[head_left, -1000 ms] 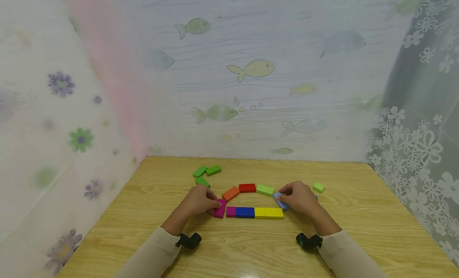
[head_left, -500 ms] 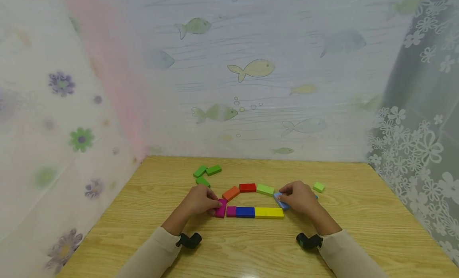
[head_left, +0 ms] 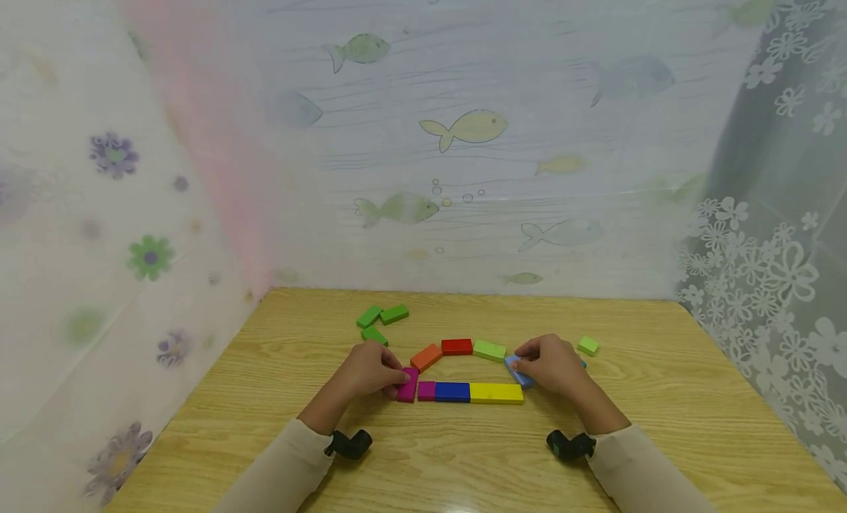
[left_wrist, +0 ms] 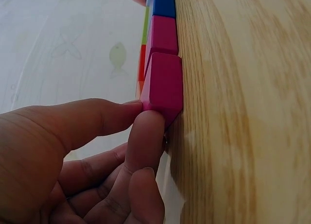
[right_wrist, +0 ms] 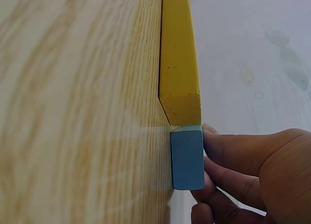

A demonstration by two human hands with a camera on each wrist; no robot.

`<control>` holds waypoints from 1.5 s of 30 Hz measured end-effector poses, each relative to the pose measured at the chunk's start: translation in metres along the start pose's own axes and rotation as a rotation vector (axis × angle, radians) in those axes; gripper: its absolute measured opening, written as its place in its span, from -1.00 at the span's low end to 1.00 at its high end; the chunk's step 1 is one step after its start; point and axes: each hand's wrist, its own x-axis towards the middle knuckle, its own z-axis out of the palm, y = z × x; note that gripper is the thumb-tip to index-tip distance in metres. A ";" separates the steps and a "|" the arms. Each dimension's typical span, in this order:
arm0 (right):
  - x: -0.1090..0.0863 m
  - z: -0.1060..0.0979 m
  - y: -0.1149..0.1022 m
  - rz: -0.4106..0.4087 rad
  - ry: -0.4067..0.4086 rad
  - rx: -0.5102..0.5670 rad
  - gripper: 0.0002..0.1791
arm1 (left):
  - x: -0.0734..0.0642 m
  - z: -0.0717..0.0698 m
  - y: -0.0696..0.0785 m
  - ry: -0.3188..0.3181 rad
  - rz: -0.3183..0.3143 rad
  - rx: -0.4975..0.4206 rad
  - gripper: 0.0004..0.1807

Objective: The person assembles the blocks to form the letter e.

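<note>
Long magenta block and light-blue block pinched at opposite ends

The left hand grips the long magenta block between thumb and fingers, just beside the small magenta block, which adjoins the blue block and yellow block. The right hand pinches the light-blue block near the yellow block's right end. Behind, orange, red and lime blocks curve across the wooden table.

The magenta block and light-blue block look smooth and matt, while the yellow block has a painted look with small dark flecks. The wood-grained tabletop shines softly; the beige sleeves are matt cloth.
</note>
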 end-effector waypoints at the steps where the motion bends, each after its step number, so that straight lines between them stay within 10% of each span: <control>1: 0.000 0.000 0.000 0.000 -0.001 0.000 -0.71 | 0.000 0.000 0.000 0.001 -0.001 0.002 -0.85; 12: 0.002 0.000 0.000 0.000 -0.004 0.011 -0.70 | -0.001 -0.003 0.000 0.005 -0.014 0.011 -0.86; 33: 0.000 -0.001 0.001 -0.009 0.006 0.004 -0.70 | 0.022 -0.036 -0.007 0.228 -0.079 0.175 -0.79; 45: 0.000 0.000 0.000 0.000 -0.001 0.005 -0.70 | 0.038 -0.047 -0.020 0.270 -0.183 0.161 -0.39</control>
